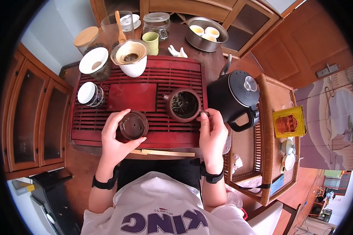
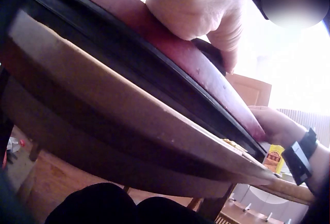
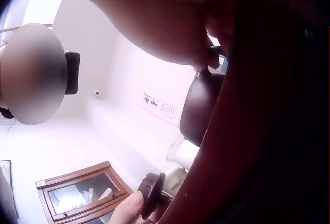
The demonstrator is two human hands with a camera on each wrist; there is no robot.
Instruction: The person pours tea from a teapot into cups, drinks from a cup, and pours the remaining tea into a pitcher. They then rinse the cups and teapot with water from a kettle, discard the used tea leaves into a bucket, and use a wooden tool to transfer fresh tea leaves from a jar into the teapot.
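A brown teapot [image 1: 183, 105] with dark leaves inside stands uncovered at the right of the red slatted tray [image 1: 172, 138]. My right hand [image 1: 213, 135] pinches its handle between thumb and fingers. Between the thumb and fingers of my left hand [image 1: 118, 135] is a small round brown lid-like piece [image 1: 133, 125], over the tray's front left. The right wrist view shows that piece [image 3: 151, 195] tilted on edge in the left fingers, and the teapot's side [image 3: 200, 108]. The left wrist view shows the left hand [image 2: 198, 7] above the tray edge, its fingertips partly hidden.
A black kettle [image 1: 233, 100] stands right of the tray. Along the back are a white strainer cup [image 1: 134, 69], a glass jar [image 1: 156, 26], a green cup [image 1: 151, 43] and a metal bowl [image 1: 207, 41]. Wooden tongs [image 1: 168, 153] lie along the front edge.
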